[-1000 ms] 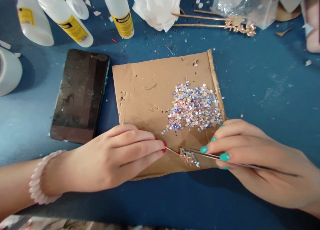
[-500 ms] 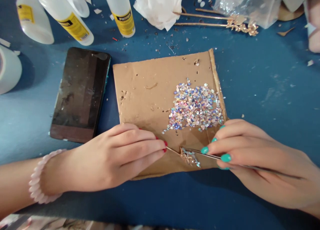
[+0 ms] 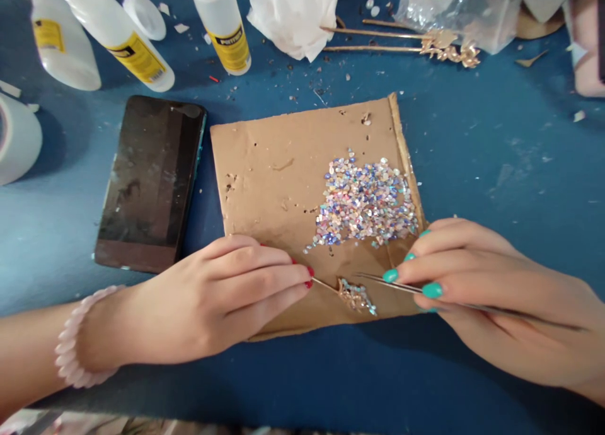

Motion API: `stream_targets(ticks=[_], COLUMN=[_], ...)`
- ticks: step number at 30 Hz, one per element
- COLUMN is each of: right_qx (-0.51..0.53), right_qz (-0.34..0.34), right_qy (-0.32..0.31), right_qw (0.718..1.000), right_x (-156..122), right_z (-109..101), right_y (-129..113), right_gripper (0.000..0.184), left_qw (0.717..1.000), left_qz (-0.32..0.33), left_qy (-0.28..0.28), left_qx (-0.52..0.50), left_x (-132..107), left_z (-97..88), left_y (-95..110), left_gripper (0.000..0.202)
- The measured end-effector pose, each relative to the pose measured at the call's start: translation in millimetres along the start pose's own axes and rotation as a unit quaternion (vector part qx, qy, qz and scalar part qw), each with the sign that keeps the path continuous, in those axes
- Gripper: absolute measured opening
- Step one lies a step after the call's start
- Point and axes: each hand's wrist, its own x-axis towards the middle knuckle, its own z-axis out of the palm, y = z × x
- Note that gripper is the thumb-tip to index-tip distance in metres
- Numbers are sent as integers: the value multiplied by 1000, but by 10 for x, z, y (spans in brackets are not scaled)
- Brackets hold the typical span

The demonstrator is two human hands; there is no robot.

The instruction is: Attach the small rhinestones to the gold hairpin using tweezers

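Note:
A brown cardboard sheet (image 3: 278, 170) lies on the blue table and carries a pile of iridescent sequins (image 3: 366, 198). At its near edge sits a small gold ornament (image 3: 357, 296) on a thin gold stick, partly covered with sequins. My left hand (image 3: 222, 299), fingers closed, pinches the stick's end. My right hand (image 3: 472, 290), with teal nails, grips metal tweezers (image 3: 401, 285) whose tips hover just above the ornament, beside the pile.
A dark phone (image 3: 151, 176) lies left of the cardboard. Several white glue bottles (image 3: 123, 41) and a tape roll (image 3: 16, 135) are at the back left. Crumpled tissue (image 3: 295, 12), gold sticks with ornaments (image 3: 425, 44) and a plastic bag (image 3: 454, 6) lie at the back.
The tweezers' tips have lifted slightly off the ornament toward the sequin pile. My left hand has held still on the stick.

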Motion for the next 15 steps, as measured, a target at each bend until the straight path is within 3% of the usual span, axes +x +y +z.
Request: stream_targets(ticks=[4, 15], right_qx=[-34, -98], right_qz=[-9, -3], right_qy=[-9, 121], right_qw=[999, 988], right_x=[40, 49], right_z=[-90, -17], right_y=[62, 218], right_gripper=[34, 36], left_qw=[1000, 1000], left_qz=[8, 14], left_qy=[-7, -8], left_qx=[-7, 6], left_x=[-18, 24], left_z=[-8, -39], left_y=[-4, 2], left_gripper=[32, 32])
